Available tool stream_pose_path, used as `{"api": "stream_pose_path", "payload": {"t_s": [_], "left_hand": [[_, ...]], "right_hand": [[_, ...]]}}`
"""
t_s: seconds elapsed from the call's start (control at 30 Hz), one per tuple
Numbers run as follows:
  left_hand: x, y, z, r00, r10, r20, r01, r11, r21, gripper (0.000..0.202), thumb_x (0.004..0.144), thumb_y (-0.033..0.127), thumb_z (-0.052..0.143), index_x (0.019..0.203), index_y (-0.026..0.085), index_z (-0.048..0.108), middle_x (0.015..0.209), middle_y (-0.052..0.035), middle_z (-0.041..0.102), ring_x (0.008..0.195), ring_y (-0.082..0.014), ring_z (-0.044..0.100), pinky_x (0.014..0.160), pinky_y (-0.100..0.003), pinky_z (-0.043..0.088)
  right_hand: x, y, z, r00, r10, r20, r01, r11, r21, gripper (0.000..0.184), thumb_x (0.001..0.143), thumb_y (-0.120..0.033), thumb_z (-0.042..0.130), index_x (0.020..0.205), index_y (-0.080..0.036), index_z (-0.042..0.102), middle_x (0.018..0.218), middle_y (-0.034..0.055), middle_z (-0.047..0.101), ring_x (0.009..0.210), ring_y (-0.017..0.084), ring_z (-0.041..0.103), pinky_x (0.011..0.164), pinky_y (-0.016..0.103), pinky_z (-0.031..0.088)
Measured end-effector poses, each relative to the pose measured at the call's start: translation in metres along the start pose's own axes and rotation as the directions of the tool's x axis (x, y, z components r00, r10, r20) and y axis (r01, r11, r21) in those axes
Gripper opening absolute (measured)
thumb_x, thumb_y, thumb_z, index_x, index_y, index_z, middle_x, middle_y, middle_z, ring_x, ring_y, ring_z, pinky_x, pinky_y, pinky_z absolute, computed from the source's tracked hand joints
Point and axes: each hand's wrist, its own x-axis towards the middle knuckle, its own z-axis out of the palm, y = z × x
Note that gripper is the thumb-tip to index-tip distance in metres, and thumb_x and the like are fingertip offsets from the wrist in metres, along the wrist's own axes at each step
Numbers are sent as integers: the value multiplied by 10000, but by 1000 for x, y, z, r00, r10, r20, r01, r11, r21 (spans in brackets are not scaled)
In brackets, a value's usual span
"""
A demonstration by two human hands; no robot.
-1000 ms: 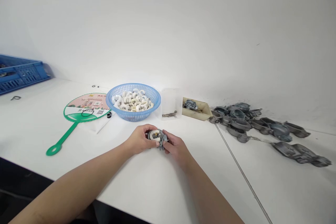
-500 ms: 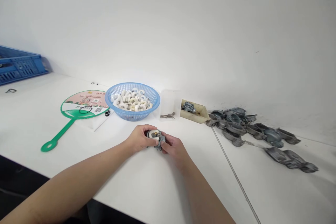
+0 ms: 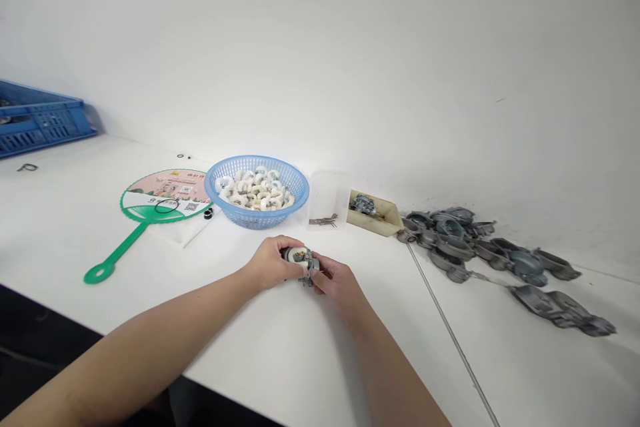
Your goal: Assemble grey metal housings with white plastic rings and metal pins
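Note:
Between both hands, low over the white table (image 3: 260, 347), is a grey metal carburetor body (image 3: 311, 264) with a white C-shaped float (image 3: 295, 253) seated in its top. My left hand (image 3: 273, 263) wraps around its left side, thumb near the float. On the right side, my right hand (image 3: 336, 280) grips it with thumb and fingertips. Parts of the body are hidden by the fingers. Behind my hands stands a blue basket (image 3: 257, 219) full of white floats (image 3: 260, 190). Beside it is a clear box (image 3: 327, 193) with thin metal pins (image 3: 324, 221).
A cream bin (image 3: 390, 227) holds another carburetor (image 3: 364, 203). Several grey metal bowls (image 3: 453, 247) are piled to the right, past a table seam (image 3: 450, 327). A green-handled fan (image 3: 120, 250) lies left, with black rings (image 3: 208, 213) near it. A blue crate (image 3: 45, 123) stands far left.
The whole view has shifted slightly, so things appear a little further right. Both hands keep their hold on the carburetor body, with barely any change in the fingers.

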Motion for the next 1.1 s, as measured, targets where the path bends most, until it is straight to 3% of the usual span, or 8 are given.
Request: {"api": "stream_pose_path", "payload": {"t_s": [0.13, 0.43, 0.6, 0.9, 1.1], "left_hand": [[0, 1, 0, 1000, 21, -5, -21, 1000, 23, 401, 524, 158, 738, 911, 121, 642, 814, -42, 642, 716, -150, 573, 659, -260, 467], [0, 2, 0, 997, 77, 9, -77, 994, 74, 356, 547, 137, 710, 897, 138, 647, 872, -41, 627, 772, -166, 579, 707, -267, 460], [-2, 4, 1, 991, 132, -31, -122, 969, 215, 346, 578, 164, 711, 918, 159, 652, 976, -57, 607, 872, -194, 575, 783, -292, 456], [1, 4, -4, 973, 229, 30, -229, 946, 231, 327, 582, 185, 739, 903, 173, 682, 1022, -65, 558, 956, -215, 569, 884, -326, 440], [3, 2, -8, 960, 278, 45, -280, 925, 258, 445, 561, 237, 776, 989, 151, 690, 1035, -88, 558, 1005, -240, 556, 916, -343, 435]], "right_hand": [[-2, -4, 2, 1000, -8, -7, 8, 1000, 11, 479, 651, -374, 612, 1068, -142, 646, 600, -19, 537, 528, 121, 462, 536, 264, 395], [-2, -4, 2, 1000, -11, -7, 11, 999, 30, 463, 637, -371, 626, 1038, -141, 648, 619, -11, 537, 539, 120, 453, 523, 260, 394], [-3, -8, 3, 1000, -24, -5, 24, 1000, -18, 438, 642, -373, 605, 1013, -147, 660, 626, 2, 546, 545, 126, 452, 524, 264, 392], [-1, -6, 2, 998, -65, 3, 65, 997, -42, 433, 667, -390, 600, 1018, -144, 661, 620, 3, 556, 545, 127, 454, 544, 271, 399], [-4, -9, 5, 999, -39, -13, 39, 999, 22, 456, 654, -391, 636, 1030, -132, 649, 603, -10, 526, 534, 117, 426, 525, 264, 372]]}}
